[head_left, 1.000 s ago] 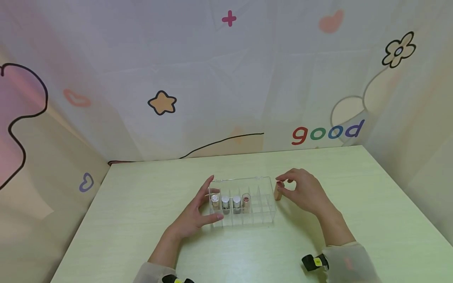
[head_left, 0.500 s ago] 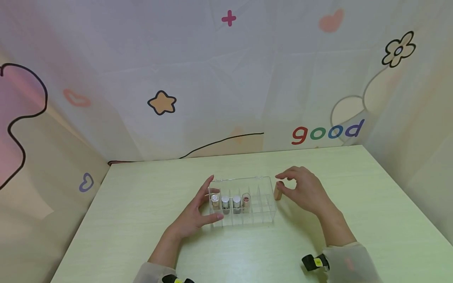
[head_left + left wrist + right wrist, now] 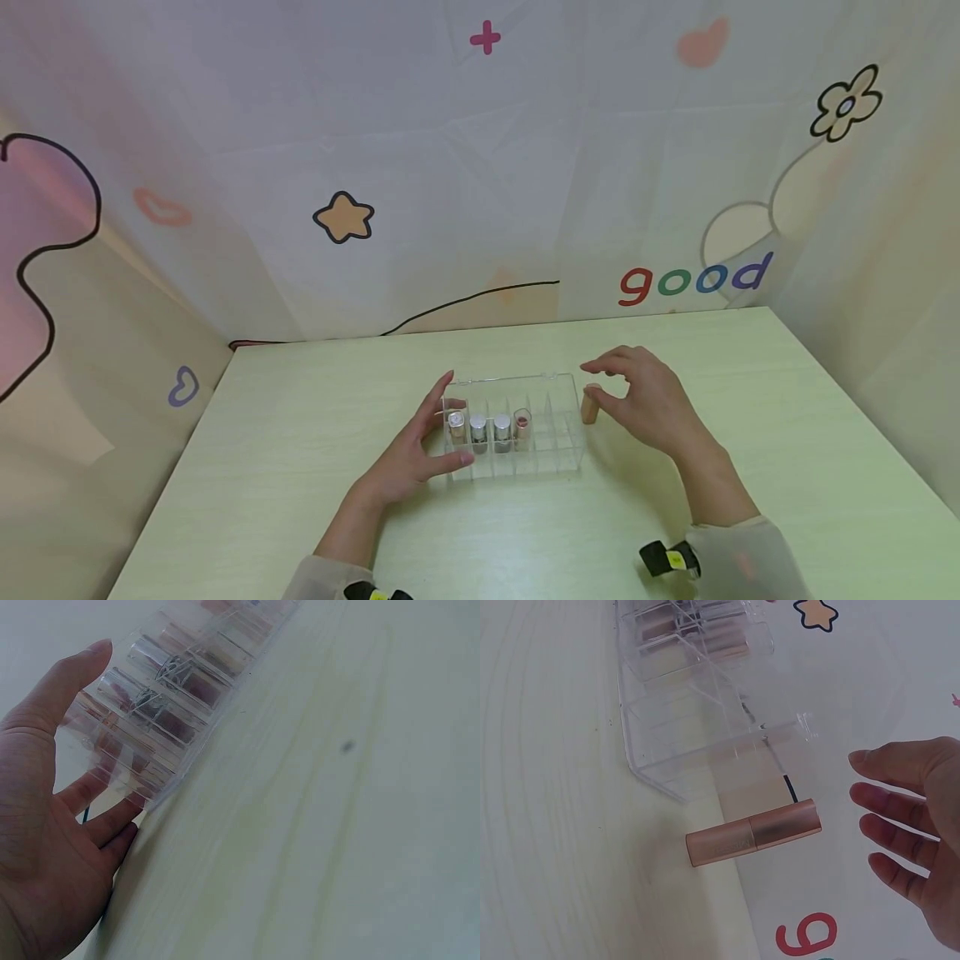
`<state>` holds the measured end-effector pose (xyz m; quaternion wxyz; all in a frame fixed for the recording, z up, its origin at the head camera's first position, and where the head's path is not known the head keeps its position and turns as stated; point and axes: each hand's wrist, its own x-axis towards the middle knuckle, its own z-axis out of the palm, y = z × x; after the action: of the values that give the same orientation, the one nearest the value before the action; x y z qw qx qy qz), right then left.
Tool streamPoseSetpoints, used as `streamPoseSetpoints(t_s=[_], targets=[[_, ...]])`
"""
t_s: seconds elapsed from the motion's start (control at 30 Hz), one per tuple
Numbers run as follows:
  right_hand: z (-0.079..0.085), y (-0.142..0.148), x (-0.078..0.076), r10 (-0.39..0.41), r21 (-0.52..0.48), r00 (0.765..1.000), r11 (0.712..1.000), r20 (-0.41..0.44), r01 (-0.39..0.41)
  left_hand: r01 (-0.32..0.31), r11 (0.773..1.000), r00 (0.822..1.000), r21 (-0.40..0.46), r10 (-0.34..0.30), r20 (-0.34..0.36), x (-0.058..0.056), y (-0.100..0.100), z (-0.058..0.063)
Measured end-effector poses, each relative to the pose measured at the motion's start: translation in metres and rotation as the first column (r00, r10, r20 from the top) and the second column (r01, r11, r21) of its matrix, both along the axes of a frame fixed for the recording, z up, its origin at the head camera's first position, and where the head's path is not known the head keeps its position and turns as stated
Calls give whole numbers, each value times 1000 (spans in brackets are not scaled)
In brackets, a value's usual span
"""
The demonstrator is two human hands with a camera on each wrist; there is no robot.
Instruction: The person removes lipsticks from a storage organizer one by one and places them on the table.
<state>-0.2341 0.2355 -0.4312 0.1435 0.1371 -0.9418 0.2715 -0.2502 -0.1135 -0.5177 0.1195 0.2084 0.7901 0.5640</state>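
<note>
A clear plastic lipstick organizer [image 3: 557, 454] with dividers stands on the table. My left hand [image 3: 405, 467] grips its left end, the thumb across the front and the other fingers round the side and back. Several lipsticks stand in its left compartments, among them two with silver tops and one with a clear cap over a reddish tip [image 3: 522, 425]. Just right of the organizer, a rose-gold lipstick [image 3: 754, 832] stands upright on the table. My right hand [image 3: 648, 404] is beside and above it, fingers spread; in the right wrist view the fingertips are apart from the tube.
The pale wooden table [image 3: 480, 533] meets a printed cloth backdrop [image 3: 450, 250] at its back edge. Cloth also hangs at the left and right sides. Black straps with yellow labels sit at both wrists.
My right hand has risen slightly and its fingers have spread away from the rose-gold lipstick, letting it go. The lipstick, the organizer and my left hand have stayed put.
</note>
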Motion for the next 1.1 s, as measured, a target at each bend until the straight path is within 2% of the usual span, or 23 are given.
streamPoseSetpoints(t_s=[0.57, 0.87, 1.1], targets=[[7, -8, 5, 46, -11, 998, 999, -42, -46, -5, 1000, 1000, -3, 5, 5, 0, 1, 0], [9, -17, 8, 54, -5, 999, 999, 10, -54, -10, 1000, 1000, -14, 10, 4, 2, 1, 2], [8, -22, 9, 87, -11, 996, 996, -14, -87, -12, 1000, 1000, -15, 12, -1, 1, 1, 1]])
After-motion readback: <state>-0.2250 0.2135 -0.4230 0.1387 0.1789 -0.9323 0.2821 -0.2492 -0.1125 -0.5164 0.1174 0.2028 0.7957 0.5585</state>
